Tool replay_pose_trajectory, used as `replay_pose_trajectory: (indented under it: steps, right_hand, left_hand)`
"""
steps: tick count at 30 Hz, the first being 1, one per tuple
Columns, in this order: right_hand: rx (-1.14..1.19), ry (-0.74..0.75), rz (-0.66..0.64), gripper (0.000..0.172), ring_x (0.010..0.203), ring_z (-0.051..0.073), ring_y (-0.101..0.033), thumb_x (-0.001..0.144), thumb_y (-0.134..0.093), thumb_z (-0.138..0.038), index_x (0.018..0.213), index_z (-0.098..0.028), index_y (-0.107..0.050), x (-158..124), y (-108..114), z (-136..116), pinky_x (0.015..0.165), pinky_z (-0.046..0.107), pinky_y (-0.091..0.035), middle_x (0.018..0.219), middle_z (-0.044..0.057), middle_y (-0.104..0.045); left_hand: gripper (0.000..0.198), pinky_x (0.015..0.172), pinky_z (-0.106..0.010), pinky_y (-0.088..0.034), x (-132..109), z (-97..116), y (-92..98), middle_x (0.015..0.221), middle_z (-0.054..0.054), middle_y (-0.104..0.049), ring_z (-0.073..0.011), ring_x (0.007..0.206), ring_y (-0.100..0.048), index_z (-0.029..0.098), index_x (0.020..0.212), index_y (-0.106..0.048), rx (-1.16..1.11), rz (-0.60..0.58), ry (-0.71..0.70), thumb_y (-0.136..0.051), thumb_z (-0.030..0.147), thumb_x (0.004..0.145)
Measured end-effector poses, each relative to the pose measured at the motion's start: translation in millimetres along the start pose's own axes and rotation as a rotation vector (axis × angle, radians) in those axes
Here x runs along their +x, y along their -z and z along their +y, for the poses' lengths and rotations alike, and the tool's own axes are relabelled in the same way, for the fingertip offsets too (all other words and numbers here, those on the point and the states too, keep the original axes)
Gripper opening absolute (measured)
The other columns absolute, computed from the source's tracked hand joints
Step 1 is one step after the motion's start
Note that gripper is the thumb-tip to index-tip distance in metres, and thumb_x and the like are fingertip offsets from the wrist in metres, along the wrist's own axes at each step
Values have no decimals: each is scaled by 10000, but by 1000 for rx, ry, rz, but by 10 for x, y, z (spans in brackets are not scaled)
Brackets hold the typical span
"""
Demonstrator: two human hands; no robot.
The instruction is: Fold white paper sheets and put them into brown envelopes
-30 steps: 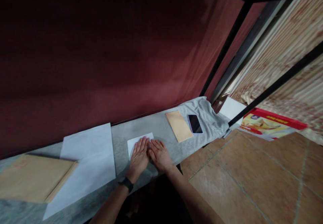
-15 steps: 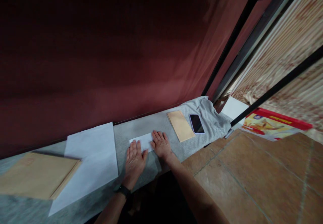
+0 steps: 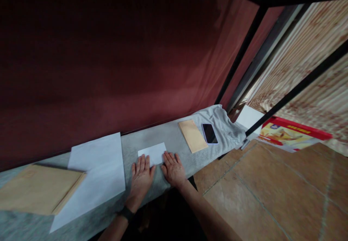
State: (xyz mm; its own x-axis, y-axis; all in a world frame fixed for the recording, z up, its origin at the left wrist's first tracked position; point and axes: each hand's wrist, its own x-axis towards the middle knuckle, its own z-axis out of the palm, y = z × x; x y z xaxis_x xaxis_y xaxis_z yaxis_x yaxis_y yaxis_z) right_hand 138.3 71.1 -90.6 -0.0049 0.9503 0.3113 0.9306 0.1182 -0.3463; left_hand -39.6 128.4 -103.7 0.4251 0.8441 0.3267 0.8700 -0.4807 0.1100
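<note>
A small white paper (image 3: 152, 153) lies flat on the grey cloth of a narrow bench (image 3: 171, 134). My left hand (image 3: 141, 177) rests flat, its fingertips on the paper's lower left edge. At the lower right corner of the paper lies my right hand (image 3: 174, 168), palm down with fingers spread a little. Neither hand grasps anything. Right of them are a tan envelope (image 3: 193, 136) and a phone (image 3: 210, 133) with a dark screen. Large white sheets (image 3: 99, 168) lie to the left, partly under a stack of bigger tan envelopes (image 3: 40, 188).
A dark red panel (image 3: 122, 70) rises behind the bench. Black metal bars (image 3: 240, 54) stand at the right. Beyond the bench's right end, a white board (image 3: 248, 119) and a red and yellow box (image 3: 293, 134) lie by the tiled floor (image 3: 244, 194).
Both hands have slid down toward the near edge, uncovering more of the small white paper. The view has shifted slightly.
</note>
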Motion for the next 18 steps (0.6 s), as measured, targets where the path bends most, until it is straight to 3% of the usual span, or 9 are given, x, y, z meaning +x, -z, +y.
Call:
replay_pose_trajectory:
  steps: [4, 8, 13, 18]
  right_hand:
    - [14, -25, 20, 500, 1407, 254, -446, 1018, -492, -388, 1475, -186, -481, 16, 18, -31, 1218, 488, -249, 1509, 98, -508]
    - [34, -97, 63, 423, 1376, 240, -483, 1016, -470, -307, 1417, -195, -546, -12, 52, -52, 1217, 486, -241, 1459, 91, -566]
    - [70, -112, 100, 410, 1363, 245, -497, 990, -485, -253, 1384, -192, -579, -21, 72, -45, 1218, 484, -246, 1439, 84, -586]
    - [105, 60, 45, 432, 1358, 221, -507, 1022, -459, -297, 1436, -195, -532, -121, 87, -54, 1223, 458, -258, 1452, 78, -574]
  left_hand:
    - [491, 1164, -506, -366, 16, 14, 45, 1464, -209, -536, -302, 1398, -473, 79, 1388, -558, 95, -143, -162, -360, 174, 949]
    - [586, 1099, -418, -454, 127, 120, 133, 1462, -196, -543, -263, 1384, -493, 76, 1392, -555, 157, -238, -257, -314, 3, 863]
    - [579, 1099, -437, -453, 212, 211, 132, 1475, -194, -528, -276, 1387, -490, 77, 1396, -557, 117, -275, -262, -317, 30, 871]
    - [548, 1195, -476, -327, 21, 202, 27, 1558, -183, -420, -287, 1474, -356, 68, 1472, -461, -26, -146, -304, -351, 208, 953]
